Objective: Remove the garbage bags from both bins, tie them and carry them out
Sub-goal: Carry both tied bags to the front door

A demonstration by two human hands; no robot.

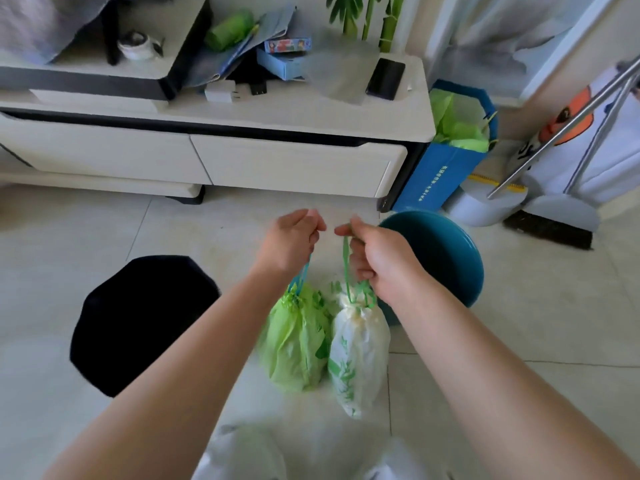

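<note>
Nearest the camera, two bare forearms are reaching forward over the pale tiled floor (104, 237). Hanging below the hands, the two garbage bags are dangling side by side and touching: the green bag (296, 344) under the left hand and the white bag with green print (358, 355) under the right hand, both cinched shut at the neck.

The left hand (289, 242) is curling closed around the blue-green drawstring (303, 271) of the green bag, fingers folded into the palm. The right hand (377, 259) is likewise gripping closed on the green drawstring (346, 268) of the white bag, with a loop of it showing beneath the fist. The thumbs and fingertips of the two hands are nearly meeting, a small gap lying between them.

To the left of the left arm, a black bin (142, 323) is standing on the floor. Just beyond the right hand, a teal bin (446, 258) is sitting with its inside showing bare.

Farther beyond both hands, a white TV cabinet (242, 161) is running across the view, a phone (385, 79) lying on its top. Past the teal bin, a blue paper bag (440, 174) with green plastic in it is leaning beside the cabinet, and a broom (550, 230) is resting further right.
</note>
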